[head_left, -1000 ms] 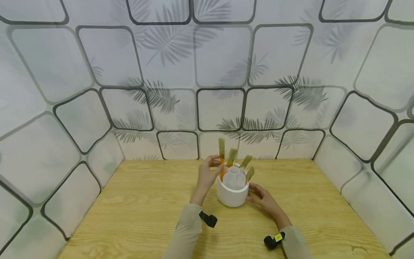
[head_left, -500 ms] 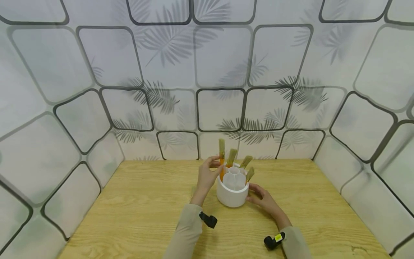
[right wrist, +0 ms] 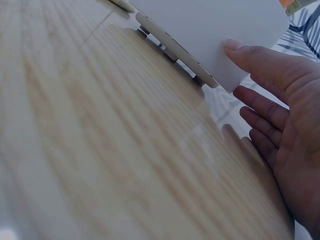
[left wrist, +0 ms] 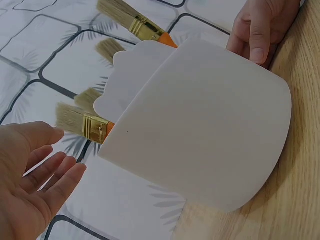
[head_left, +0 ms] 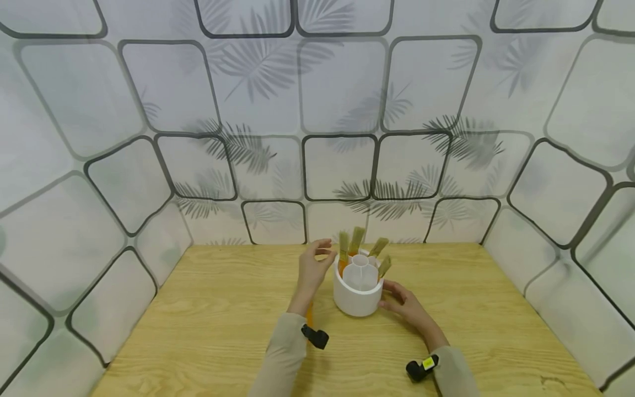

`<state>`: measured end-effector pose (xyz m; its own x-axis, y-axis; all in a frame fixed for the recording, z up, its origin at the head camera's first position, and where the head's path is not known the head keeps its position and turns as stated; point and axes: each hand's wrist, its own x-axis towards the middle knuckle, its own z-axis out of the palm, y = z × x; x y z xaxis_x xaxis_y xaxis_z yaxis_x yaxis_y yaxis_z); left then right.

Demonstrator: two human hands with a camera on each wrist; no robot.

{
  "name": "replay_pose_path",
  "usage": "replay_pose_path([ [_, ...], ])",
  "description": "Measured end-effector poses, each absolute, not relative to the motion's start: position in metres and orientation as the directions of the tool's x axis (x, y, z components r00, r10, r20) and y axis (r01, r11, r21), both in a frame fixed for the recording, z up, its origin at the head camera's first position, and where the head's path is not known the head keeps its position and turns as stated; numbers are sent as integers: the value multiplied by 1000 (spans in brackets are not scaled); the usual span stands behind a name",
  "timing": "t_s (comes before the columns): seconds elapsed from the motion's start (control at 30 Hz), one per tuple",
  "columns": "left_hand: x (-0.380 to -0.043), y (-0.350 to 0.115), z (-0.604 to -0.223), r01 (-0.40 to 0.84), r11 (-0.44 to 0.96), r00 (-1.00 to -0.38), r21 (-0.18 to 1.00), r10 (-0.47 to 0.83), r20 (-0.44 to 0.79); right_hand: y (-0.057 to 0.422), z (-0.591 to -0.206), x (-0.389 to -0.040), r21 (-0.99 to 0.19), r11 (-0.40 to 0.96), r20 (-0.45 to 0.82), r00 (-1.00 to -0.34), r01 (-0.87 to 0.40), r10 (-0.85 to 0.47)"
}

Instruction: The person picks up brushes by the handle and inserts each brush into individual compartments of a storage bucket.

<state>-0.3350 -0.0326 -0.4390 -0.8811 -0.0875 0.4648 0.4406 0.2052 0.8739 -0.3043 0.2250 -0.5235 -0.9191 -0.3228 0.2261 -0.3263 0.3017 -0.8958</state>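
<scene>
A white round organizer stands on the table, with several paintbrushes upright in its outer compartments, bristles up. My left hand is beside its left rim, fingers spread and holding nothing. Closest to that hand is the leftmost paintbrush, whose gold ferrule and orange handle top show in the left wrist view; the rest of its handle is hidden inside. At the organizer's right side, my right hand touches the wall with the thumb, its other fingers loosely extended near the lower edge.
Another brush lies on the table, its orange handle partly hidden under my left wrist and its bristles at the top of the right wrist view. A patterned wall borders the wooden table behind and at both sides.
The leftmost paintbrush has sunk lower into the organizer. My left hand has let go of it and drawn slightly left. The right hand stays in place.
</scene>
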Motion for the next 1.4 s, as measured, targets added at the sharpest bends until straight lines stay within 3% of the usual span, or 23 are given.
replay_pose_path([
  [0.27, -312, -38, -418, 457, 215, -878, 863, -43, 476, 227, -525, -306, -889, 301, 241, -910, -347, -337],
  [0.57, -333, -42, -447, 454, 216, -878, 864, -57, 475, 227, -526, -306, -880, 308, 256, -906, -363, -337],
  [1.4, -329, -56, -459, 413, 285, -891, 865, -71, 449, 225, -523, -304, -915, 277, 204, -928, -295, -312],
])
